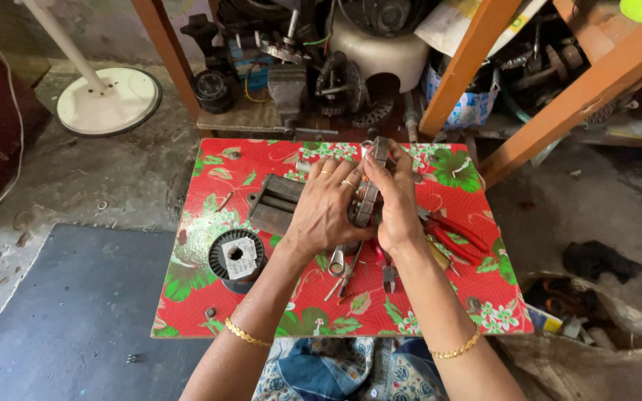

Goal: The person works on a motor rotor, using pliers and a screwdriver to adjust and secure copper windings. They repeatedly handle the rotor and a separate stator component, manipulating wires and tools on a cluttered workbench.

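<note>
We hold a round metal motor part [366, 199] upright between both hands, above the middle of the low table [209, 308] with the red flowered cover. Our left hand [325, 212] is closed around its left side, with the fingers curled over the rim; our right hand [397, 202] is closed on its right side, and the thumb presses near the top edge. The part looks like steel, so we judge it heavy, stiff and not fragile, though maybe a little greasy; the outer rim is the safest place to grip. Just below our hands lie a wrench [337, 261] and small pliers [388, 273]. To the right of the right hand are red-handled pliers [456, 236]. To the left of the left hand sits a dark metal block [275, 203], and nearer to us a wire spool [237, 255].
</note>
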